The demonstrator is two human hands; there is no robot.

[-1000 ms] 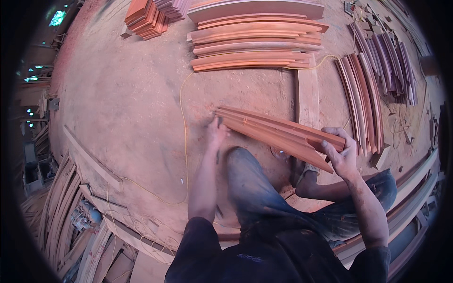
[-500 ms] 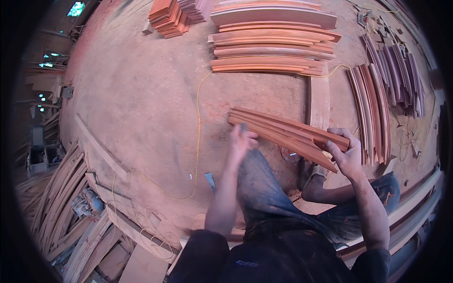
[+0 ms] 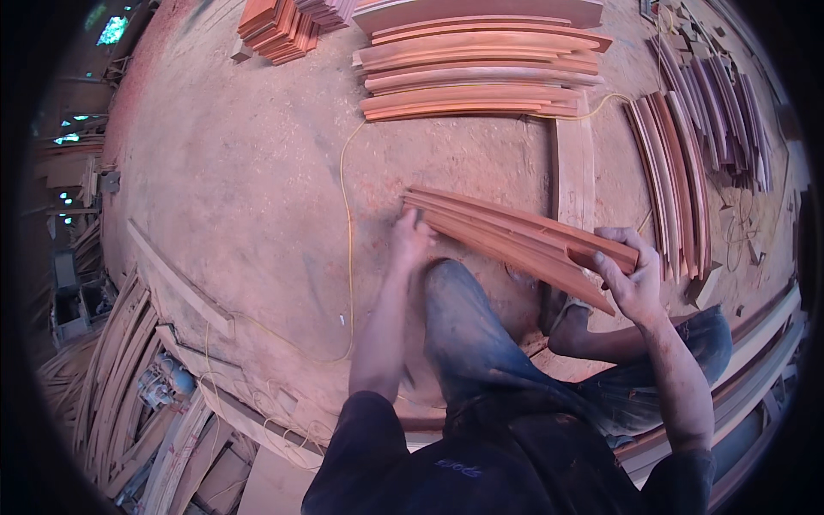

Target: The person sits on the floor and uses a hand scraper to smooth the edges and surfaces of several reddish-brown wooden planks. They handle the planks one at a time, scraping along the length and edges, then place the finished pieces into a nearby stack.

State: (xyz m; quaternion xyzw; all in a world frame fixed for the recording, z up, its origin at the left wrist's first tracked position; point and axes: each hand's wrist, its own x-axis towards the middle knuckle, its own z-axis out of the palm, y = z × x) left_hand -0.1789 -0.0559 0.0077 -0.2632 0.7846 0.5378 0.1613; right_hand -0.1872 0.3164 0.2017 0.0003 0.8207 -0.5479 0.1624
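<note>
A reddish-brown grooved wooden moulding [image 3: 506, 239] lies slanted across the space above my knees, its near end at the right. My right hand [image 3: 633, 276] is closed around that near end, thumb on one side and fingers on the other. At the far left end, my left hand [image 3: 414, 240] has its fingers curled against the moulding's edge. They are slightly blurred, and whatever may be between them is hidden. My bent left knee [image 3: 451, 287] sits just below the moulding.
Ahead lies a stack of curved wooden pieces [image 3: 472, 77], with short boards [image 3: 279, 34] to its left. More curved strips [image 3: 674, 184] lie at the right. A yellow cord [image 3: 348, 223] crosses the dusty floor. Timber offcuts and a blue power tool [image 3: 172, 382] fill the lower left.
My left hand has moved left and forward to the moulding's far end. A dark thing seen at its fingertips before is now hidden. My right hand keeps its hold. The view has shifted slightly.
</note>
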